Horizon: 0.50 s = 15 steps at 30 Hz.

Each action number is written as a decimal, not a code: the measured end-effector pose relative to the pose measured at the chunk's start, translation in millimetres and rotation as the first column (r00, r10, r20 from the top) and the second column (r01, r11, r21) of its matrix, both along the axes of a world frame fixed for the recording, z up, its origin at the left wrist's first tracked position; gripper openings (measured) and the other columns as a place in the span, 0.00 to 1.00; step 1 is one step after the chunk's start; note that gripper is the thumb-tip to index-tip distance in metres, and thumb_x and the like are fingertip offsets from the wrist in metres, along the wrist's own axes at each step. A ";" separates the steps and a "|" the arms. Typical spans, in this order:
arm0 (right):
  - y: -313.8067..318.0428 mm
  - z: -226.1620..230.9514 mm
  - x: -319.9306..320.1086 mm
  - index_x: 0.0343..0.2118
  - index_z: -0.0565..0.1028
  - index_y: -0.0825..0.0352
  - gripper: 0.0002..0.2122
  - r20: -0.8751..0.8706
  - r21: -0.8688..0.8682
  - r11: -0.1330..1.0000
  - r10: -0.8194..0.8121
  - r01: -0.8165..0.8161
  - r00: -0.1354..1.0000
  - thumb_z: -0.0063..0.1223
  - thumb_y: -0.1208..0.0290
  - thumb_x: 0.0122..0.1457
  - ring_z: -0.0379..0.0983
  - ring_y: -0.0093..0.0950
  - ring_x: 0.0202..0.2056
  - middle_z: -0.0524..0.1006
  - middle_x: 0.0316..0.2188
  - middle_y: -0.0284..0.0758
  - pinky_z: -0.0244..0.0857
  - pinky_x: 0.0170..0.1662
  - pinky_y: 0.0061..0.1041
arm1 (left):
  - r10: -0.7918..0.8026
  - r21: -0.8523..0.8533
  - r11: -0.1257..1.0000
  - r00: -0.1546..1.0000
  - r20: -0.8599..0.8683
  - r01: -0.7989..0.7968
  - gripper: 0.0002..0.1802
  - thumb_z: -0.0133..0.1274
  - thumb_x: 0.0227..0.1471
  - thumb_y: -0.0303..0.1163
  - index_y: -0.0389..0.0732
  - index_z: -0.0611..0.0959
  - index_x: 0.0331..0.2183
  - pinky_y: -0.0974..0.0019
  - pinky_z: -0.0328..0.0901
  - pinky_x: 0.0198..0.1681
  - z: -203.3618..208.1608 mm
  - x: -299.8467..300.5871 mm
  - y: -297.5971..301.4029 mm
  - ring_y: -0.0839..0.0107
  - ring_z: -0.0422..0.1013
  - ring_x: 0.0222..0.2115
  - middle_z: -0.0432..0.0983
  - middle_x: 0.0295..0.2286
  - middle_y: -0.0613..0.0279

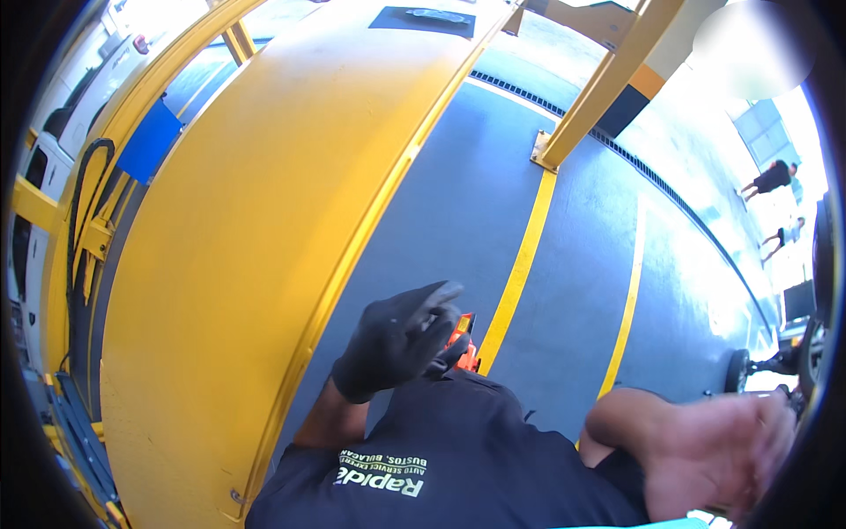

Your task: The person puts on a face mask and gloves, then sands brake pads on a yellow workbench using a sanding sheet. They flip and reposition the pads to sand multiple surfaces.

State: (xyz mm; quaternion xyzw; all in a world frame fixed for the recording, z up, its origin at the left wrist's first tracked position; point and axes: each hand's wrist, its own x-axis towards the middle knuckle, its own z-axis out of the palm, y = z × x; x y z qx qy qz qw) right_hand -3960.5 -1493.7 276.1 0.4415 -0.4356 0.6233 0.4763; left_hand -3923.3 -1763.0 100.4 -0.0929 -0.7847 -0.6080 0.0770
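My left hand (397,342) wears a dark glove and is raised in front of my dark shirt (493,450). Its fingers are bent around a small orange-red thing with a yellow patch (462,330). Most of that thing is covered by the glove, so its kind does not show. At the lower right, my right hand (718,450) is bare and close to the camera. It is lifted with the arm bent, and motion smears its fingers. Nothing shows in it.
A wide yellow panel (238,247) rises along my left, with yellow posts, a black hose (75,238) and a white vehicle (62,167) beyond. A yellow post (608,84) stands ahead on the blue-grey floor (458,194). Two people are far right, near a vehicle wheel (738,370).
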 end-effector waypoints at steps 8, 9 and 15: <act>-122.1 -21.6 -176.7 0.45 0.82 0.70 0.09 0.277 0.414 0.571 0.662 -0.708 0.696 0.55 0.70 0.72 0.86 0.36 0.33 0.86 0.39 0.44 0.74 0.30 0.25 | 0.168 0.074 0.984 0.980 -0.109 -0.160 0.20 0.63 0.60 0.25 0.32 0.83 0.54 0.65 0.78 0.35 49.7 -139.6 -30.2 0.63 0.86 0.32 0.87 0.36 0.51; -124.3 -20.6 -201.7 0.44 0.82 0.71 0.09 0.290 0.420 0.503 0.714 -0.755 0.637 0.55 0.71 0.72 0.86 0.35 0.33 0.86 0.39 0.46 0.75 0.31 0.25 | 0.215 0.094 0.974 0.972 -0.093 -0.207 0.20 0.64 0.60 0.27 0.32 0.83 0.53 0.64 0.79 0.34 51.6 -153.3 -34.0 0.61 0.86 0.31 0.87 0.35 0.52; -138.6 -23.2 -325.2 0.42 0.82 0.75 0.10 0.352 0.332 0.229 0.870 -0.915 0.345 0.54 0.72 0.73 0.87 0.35 0.33 0.86 0.38 0.50 0.76 0.31 0.25 | 0.320 -0.090 0.939 0.939 -0.126 -0.332 0.21 0.64 0.59 0.26 0.33 0.84 0.53 0.63 0.81 0.39 79.4 -217.8 -47.7 0.63 0.87 0.34 0.88 0.35 0.51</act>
